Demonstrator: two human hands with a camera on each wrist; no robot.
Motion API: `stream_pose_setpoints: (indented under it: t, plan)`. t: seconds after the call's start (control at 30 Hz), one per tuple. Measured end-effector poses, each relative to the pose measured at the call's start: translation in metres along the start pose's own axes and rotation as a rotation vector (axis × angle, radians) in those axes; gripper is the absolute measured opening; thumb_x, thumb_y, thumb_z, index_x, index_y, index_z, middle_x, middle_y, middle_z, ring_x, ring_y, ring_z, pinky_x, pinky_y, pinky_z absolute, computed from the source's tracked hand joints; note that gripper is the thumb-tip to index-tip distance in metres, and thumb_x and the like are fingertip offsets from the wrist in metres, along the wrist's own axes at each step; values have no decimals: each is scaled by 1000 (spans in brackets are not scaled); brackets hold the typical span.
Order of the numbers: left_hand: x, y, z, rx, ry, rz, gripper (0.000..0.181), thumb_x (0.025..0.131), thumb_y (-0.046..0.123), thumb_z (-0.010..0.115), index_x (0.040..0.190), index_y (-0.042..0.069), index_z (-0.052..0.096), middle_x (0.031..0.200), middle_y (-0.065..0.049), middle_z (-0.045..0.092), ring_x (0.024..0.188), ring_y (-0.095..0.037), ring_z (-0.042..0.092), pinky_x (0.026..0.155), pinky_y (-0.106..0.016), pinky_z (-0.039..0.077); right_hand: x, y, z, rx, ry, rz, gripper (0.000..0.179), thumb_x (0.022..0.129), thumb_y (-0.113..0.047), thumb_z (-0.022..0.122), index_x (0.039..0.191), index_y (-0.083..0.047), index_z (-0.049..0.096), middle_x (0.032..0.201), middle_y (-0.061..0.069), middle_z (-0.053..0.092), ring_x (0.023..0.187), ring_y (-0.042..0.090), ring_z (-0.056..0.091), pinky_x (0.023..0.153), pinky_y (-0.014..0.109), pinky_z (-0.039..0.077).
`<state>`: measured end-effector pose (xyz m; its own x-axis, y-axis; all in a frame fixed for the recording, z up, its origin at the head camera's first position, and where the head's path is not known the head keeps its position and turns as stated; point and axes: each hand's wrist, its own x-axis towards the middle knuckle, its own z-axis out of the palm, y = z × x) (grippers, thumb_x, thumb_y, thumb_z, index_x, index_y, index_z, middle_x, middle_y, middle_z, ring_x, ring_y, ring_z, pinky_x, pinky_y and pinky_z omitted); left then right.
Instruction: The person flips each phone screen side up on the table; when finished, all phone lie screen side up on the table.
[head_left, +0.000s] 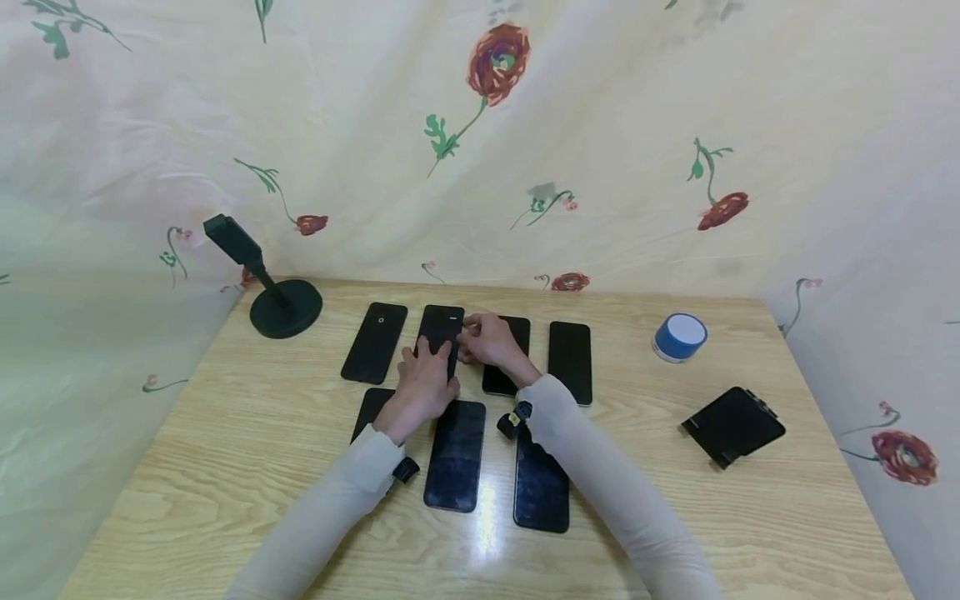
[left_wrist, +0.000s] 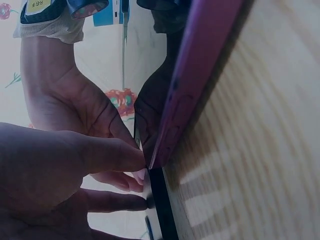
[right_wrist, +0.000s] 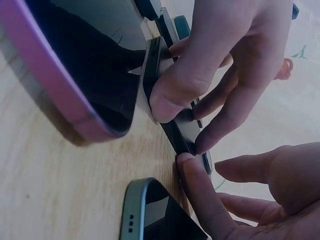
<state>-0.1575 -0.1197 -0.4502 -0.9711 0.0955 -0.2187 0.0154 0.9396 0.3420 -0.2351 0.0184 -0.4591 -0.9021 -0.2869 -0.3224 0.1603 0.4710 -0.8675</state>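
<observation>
A dark smartphone (head_left: 442,320) lies back side up in the rear row, with a small light mark near its top. My left hand (head_left: 424,385) holds it from the near end, fingers spread over its back. In the right wrist view the left thumb (right_wrist: 165,107) presses the phone's side edge. My right hand (head_left: 491,340) is at its right side, pinching the edge. The right fingertip (right_wrist: 187,162) touches that edge in the right wrist view. Just in front lies a purple-edged smartphone (left_wrist: 192,75), screen up. A green-edged smartphone (right_wrist: 137,205) lies beside the right hand.
More dark phones lie around: one at rear left (head_left: 375,343), one at rear right (head_left: 570,362), and one under the right forearm (head_left: 542,492). A black round-based stand (head_left: 287,310) is at back left. A blue-and-white cylinder (head_left: 680,337) and a folded black stand (head_left: 735,423) are at right.
</observation>
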Motion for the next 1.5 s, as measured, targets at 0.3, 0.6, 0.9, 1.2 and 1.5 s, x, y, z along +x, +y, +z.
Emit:
stream_pose_setpoints:
  t: [0.3,0.6,0.9,1.2,1.5]
  plan:
    - [-2,-2,-2,-44,6,7,68,101,28,67,159,6,40,161,-38,28,139,-61,35,111,-67,42,-4,1,2,-6,32,-31,48,103,-9,61,150,-4,53,112,18,76,69,11,71,63,21,57]
    - [-3,-5,-5,-132,28,7,73,100,33,66,161,5,35,159,-32,34,137,-56,39,114,-61,41,-8,3,2,105,44,-66,50,103,-6,61,151,-4,48,117,23,74,69,15,73,65,27,61]
    - [-4,-10,-4,-155,37,23,75,99,35,65,161,6,35,160,-30,35,140,-55,37,113,-61,42,-8,6,2,175,41,-48,46,104,-5,57,149,-3,49,115,26,74,67,13,72,68,29,63]
    - [-7,-17,-10,-216,11,64,77,98,40,63,160,6,34,157,-27,41,135,-45,45,110,-55,46,-12,6,0,247,-2,-51,44,105,-6,53,149,-2,49,125,29,70,71,15,72,72,31,64]
    - [-7,-27,-17,-343,13,115,68,99,37,59,159,9,39,151,-20,51,123,-34,57,100,-49,51,-16,2,2,330,-64,-58,43,105,-5,55,148,0,48,126,32,69,72,12,73,73,29,64]
